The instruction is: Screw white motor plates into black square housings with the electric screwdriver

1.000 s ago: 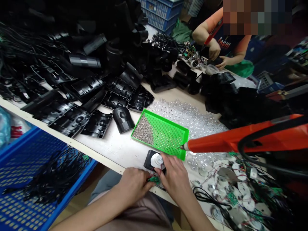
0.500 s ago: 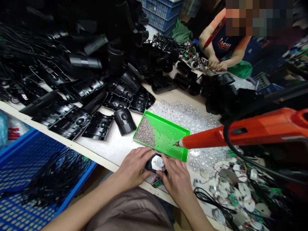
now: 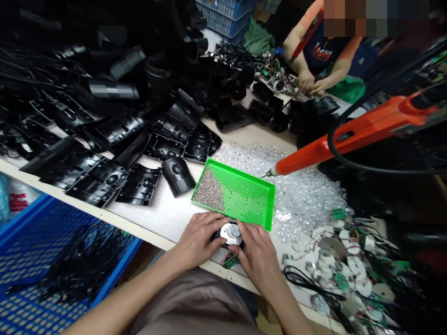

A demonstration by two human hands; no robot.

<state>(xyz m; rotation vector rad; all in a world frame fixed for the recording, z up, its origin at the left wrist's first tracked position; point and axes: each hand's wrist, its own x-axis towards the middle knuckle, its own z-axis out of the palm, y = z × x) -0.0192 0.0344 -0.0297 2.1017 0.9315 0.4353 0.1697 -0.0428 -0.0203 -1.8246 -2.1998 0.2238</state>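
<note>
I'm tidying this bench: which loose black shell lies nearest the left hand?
The black shell beside the green tray, at its left end, smooth outside up; the next shell leftward lies farther off, inside up.

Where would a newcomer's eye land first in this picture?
Probably on the orange tool slanting from the picture's right, its tip near the far edge of the green tray in the middle. Just below it, the left hand and right hand hold a white-and-black part between them.
</note>
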